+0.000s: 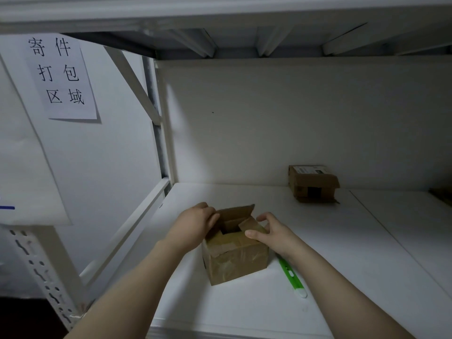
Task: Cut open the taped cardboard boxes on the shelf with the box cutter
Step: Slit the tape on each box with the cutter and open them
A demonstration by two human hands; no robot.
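Note:
A small brown cardboard box (234,258) wrapped in clear tape stands on the white shelf (342,241), its top flaps parted with a dark gap showing. My left hand (195,222) grips the left flap. My right hand (271,232) holds the right flap between thumb and fingers. The green and white box cutter (292,277) lies flat on the shelf just right of the box, partly under my right wrist, with no hand on it. A second small cardboard box (313,183) with a white label sits against the back wall to the right.
A white back panel (269,118) closes the shelf behind. The upper shelf's underside (244,40) hangs overhead. A perforated upright post (44,270) and a paper sign (61,74) stand on the left. Another object peeks in at the right edge (444,195).

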